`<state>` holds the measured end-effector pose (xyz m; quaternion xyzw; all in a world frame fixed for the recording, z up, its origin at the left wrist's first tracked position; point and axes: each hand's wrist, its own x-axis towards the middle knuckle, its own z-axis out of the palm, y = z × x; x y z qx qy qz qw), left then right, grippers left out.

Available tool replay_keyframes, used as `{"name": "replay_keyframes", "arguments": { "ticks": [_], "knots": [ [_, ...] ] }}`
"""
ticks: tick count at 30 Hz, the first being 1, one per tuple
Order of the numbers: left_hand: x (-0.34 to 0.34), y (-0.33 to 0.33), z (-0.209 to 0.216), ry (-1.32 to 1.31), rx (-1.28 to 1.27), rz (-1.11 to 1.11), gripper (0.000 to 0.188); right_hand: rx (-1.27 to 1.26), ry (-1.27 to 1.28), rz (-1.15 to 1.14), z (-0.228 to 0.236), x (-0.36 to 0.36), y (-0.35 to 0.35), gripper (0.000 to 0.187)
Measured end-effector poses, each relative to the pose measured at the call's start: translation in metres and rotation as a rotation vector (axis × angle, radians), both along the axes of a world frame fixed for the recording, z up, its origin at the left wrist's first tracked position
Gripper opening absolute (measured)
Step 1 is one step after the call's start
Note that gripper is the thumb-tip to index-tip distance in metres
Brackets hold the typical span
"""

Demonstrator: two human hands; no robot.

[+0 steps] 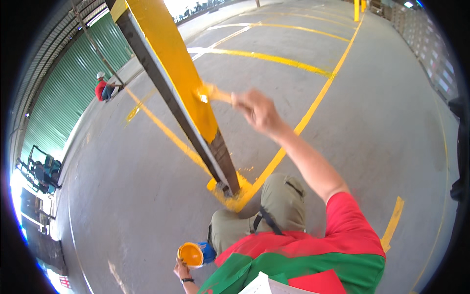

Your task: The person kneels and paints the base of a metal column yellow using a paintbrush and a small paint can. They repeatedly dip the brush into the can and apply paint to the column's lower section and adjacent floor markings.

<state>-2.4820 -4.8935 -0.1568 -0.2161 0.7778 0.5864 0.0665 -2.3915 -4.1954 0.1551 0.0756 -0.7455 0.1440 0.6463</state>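
My right hand (259, 110) is closed round the handle of a paintbrush (219, 94), slightly blurred. The brush's bristle end touches the yellow face of a steel post (183, 68). Fresh yellow covers this face down to a ragged edge, and below it the metal is dark brown. A narrow side of the post is dark too. Low by my left knee, my left hand (181, 269) grips a blue paint can (207, 252), whose open mouth shows yellow paint inside. Only part of that hand's fingers shows, at the can's rim.
The post's foot stands on a yellow-painted floor corner (238, 200) with paint spatters beside it. Yellow lines (313, 109) cross the grey floor (367, 137). Far left, a person in red with a white helmet (104, 88) sits near a green corrugated wall (73, 88); a forklift (43, 169) stands nearer.
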Motion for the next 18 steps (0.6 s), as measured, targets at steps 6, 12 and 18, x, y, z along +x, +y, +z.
{"name": "replay_keyframes", "arguments": {
  "ticks": [6,12,18],
  "knots": [
    [-0.007,-0.014,-0.021,0.033,-0.048,-0.036,0.049,-0.061,-0.452,0.258,-0.064,0.033,-0.029,0.015],
    [-0.015,-0.016,-0.029,0.03,0.009,-0.058,0.052,-0.043,-0.335,0.089,0.025,-0.008,0.009,0.014],
    [-0.009,-0.007,-0.028,-0.018,-0.027,-0.058,0.046,0.078,0.193,0.006,0.132,-0.005,0.025,0.016]
  ]
}}
